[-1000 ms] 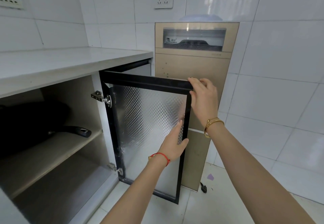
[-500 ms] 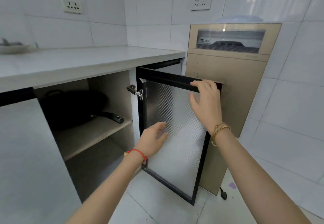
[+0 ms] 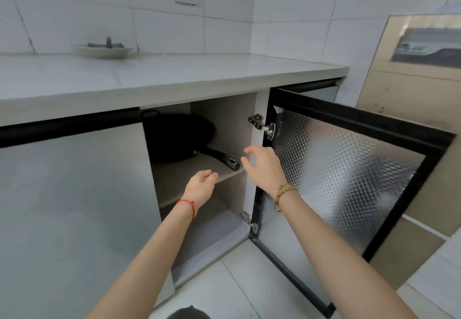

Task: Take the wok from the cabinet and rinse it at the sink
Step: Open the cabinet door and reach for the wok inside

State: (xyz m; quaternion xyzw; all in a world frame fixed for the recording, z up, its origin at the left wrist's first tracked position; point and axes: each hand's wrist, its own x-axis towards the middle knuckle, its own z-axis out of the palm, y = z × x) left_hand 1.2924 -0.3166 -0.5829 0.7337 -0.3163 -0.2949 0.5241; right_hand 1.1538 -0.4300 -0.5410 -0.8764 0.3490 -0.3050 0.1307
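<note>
A black wok (image 3: 178, 134) sits on the upper shelf (image 3: 189, 174) inside the open cabinet, its black handle (image 3: 222, 159) pointing out toward the front right. My right hand (image 3: 263, 166) hovers just right of the handle's end, fingers spread and empty. Lower and to the left, my left hand (image 3: 200, 185) floats in front of the shelf's edge with loosely curled fingers and nothing in it. The wok's left side is hidden behind the closed door.
The cabinet door (image 3: 344, 179), black-framed with patterned glass, stands swung open on the right. A closed door (image 3: 74, 206) is on the left. The white countertop (image 3: 162, 74) carries a dish (image 3: 103, 49) by the wall. A beige appliance (image 3: 419, 74) stands right.
Both hands have left the cabinet door and moved left into the cabinet opening, toward the wok's handle. The view has shifted left and closer.
</note>
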